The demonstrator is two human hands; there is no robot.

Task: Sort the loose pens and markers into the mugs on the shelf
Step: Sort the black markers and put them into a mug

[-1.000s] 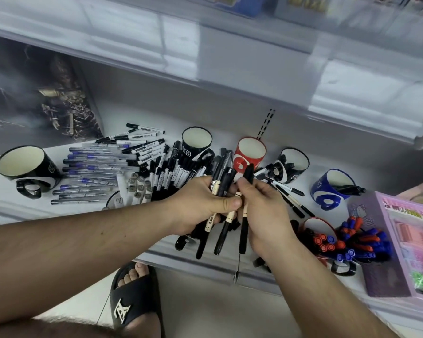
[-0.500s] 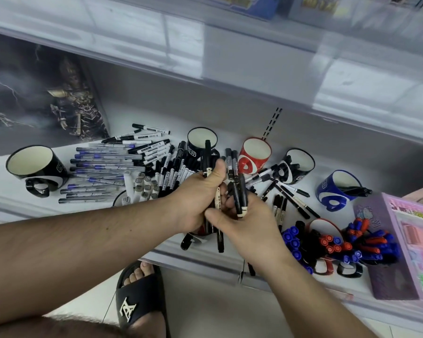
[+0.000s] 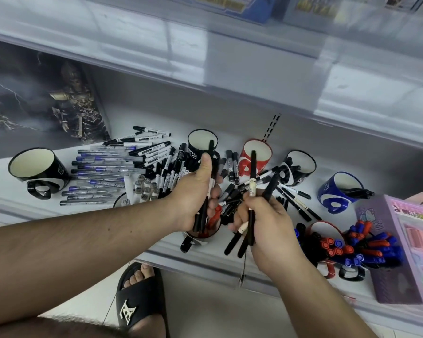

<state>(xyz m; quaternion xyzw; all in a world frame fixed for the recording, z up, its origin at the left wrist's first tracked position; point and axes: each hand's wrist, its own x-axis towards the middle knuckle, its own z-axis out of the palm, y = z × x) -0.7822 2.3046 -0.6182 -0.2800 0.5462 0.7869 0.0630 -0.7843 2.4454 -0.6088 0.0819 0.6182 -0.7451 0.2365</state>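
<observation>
My left hand (image 3: 197,191) grips a black pen (image 3: 211,152) upright, its lower end reaching into a dark mug (image 3: 200,236) at the shelf's front edge. A little to the right, my right hand (image 3: 266,215) holds a small bunch of black pens (image 3: 253,172) fanned out above the shelf. Loose black markers (image 3: 167,167) and blue pens (image 3: 100,167) lie in a pile on the white shelf (image 3: 230,254). Standing behind are a black mug (image 3: 202,142), a red mug (image 3: 258,152), another black mug (image 3: 298,167), and a blue mug (image 3: 340,189) with pens in it.
A large black mug (image 3: 34,167) lies at far left. A red mug (image 3: 325,235) full of red and blue markers (image 3: 366,247) sits at the right front, beside a purple box (image 3: 405,252). An upper shelf (image 3: 205,57) overhangs. My sandalled foot (image 3: 139,296) is below.
My hands have drawn apart: the left has lowered one pen toward the front dark mug, and the right has moved right and down with the other pens.
</observation>
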